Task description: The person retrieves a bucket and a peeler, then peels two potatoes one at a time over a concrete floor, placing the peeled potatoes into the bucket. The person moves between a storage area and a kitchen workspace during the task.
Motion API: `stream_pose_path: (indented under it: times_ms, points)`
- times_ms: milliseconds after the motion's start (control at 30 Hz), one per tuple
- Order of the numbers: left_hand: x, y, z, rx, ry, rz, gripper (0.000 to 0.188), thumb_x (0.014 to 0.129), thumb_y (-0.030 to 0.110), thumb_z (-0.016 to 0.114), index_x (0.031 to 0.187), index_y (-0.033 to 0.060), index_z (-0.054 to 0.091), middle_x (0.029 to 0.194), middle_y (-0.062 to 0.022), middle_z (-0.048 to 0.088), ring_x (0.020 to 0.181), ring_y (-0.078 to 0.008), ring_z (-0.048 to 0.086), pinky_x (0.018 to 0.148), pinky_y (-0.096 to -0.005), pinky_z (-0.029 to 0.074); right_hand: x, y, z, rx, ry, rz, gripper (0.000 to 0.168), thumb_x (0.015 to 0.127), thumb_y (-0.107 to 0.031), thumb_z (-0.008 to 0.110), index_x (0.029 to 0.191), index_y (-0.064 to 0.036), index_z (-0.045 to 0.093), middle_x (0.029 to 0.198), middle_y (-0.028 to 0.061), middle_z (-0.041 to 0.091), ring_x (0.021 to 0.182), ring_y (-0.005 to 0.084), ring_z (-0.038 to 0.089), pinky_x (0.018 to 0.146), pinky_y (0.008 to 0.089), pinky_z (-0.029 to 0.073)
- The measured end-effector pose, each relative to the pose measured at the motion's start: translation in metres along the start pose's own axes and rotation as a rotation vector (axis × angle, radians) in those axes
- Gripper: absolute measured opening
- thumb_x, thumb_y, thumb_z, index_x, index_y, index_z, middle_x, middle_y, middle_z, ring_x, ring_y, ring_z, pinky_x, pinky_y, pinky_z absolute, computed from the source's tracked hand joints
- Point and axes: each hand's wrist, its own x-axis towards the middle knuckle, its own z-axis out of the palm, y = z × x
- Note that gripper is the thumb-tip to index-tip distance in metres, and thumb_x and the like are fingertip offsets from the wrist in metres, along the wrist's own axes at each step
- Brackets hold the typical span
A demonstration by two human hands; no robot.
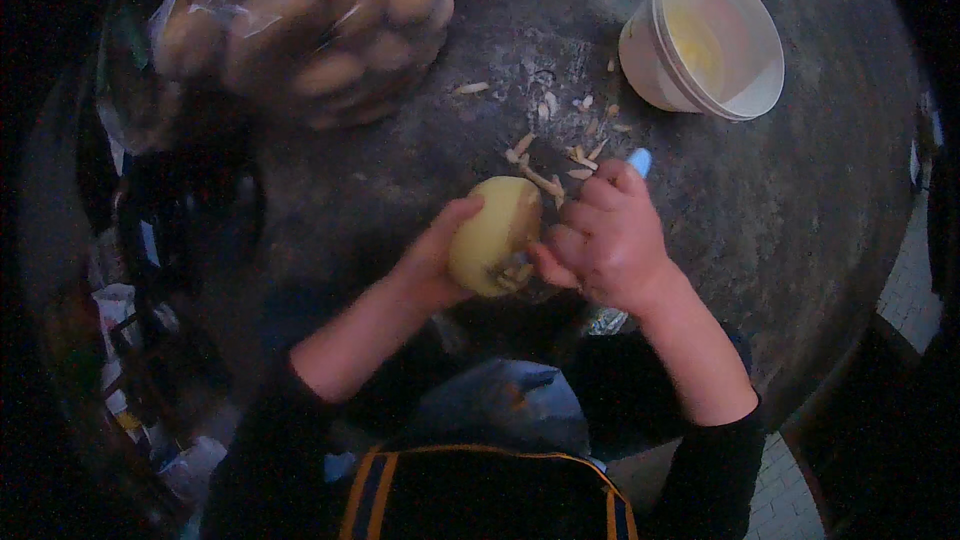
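A large, mostly peeled potato (489,236) sits in my left hand (439,247), with the thumb over its upper left side. A strip of brownish skin shows along its right side. My right hand (611,236) is closed around a tool with a light-blue handle (640,161), whose end sticks out past the fist. At the potato's lower right, a blurred blade or peeler head and some peel (517,270) are hard to make out. The fingers of my right hand are close to the potato.
A clear plastic bag of potatoes (330,75) stands at the upper left of the dark round table (360,187). At the upper right, a tilted-looking white bucket (645,64) holds something yellow. Peel scraps (536,176) lie between them. A greyish bag or cloth (502,405) is at my lap.
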Motion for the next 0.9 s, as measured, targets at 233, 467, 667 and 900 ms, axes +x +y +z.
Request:
stream_pose_path:
  times_ms: [233,467,667,900]
  points:
    - [-0.004,-0.011,-0.009,0.063,-0.109,-0.12,0.061,0.079,0.046,0.049,0.127,0.0107,0.037,0.116,-0.0163,0.05,0.101,-0.0318,0.053,0.082,-0.0515,0.045,-0.024,0.071,0.02,-0.285,-0.045,0.189,0.025,0.065,-0.022,0.064,0.047,-0.012,0.05,0.048,0.0028,0.045,0.055,0.0216,0.044,0.058,0.0362,0.034]
    - [0.002,-0.005,-0.002,0.123,-0.002,0.126,0.054,0.082,0.036,0.051,0.123,0.0027,0.04,0.114,-0.0118,0.053,0.1,-0.0236,0.054,0.085,-0.0382,0.045,0.002,0.006,0.007,-0.001,-0.05,0.026,0.023,0.064,-0.022,0.064,0.047,-0.013,0.052,0.048,0.0042,0.044,0.054,0.0227,0.045,0.062,0.0368,0.036]
    - [-0.007,-0.005,-0.014,0.209,-0.192,-0.069,0.067,0.077,0.043,0.05,0.13,0.0065,0.032,0.119,-0.018,0.049,0.102,-0.0344,0.053,0.086,-0.0457,0.045,-0.033,0.071,0.019,-0.344,-0.138,0.227,0.024,0.07,-0.027,0.061,0.053,-0.011,0.059,0.05,0.0078,0.05,0.054,0.0247,0.048,0.065,0.0359,0.038]
    - [-0.011,0.008,-0.005,-0.236,-0.191,0.031,0.058,0.082,0.041,0.048,0.125,0.0034,0.039,0.113,-0.0166,0.052,0.102,-0.0304,0.053,0.086,-0.0453,0.044,-0.027,0.062,0.007,0.189,-0.546,0.773,0.035,0.079,-0.033,0.054,0.054,-0.008,0.058,0.052,0.0123,0.052,0.057,0.0286,0.051,0.067,0.0367,0.039]
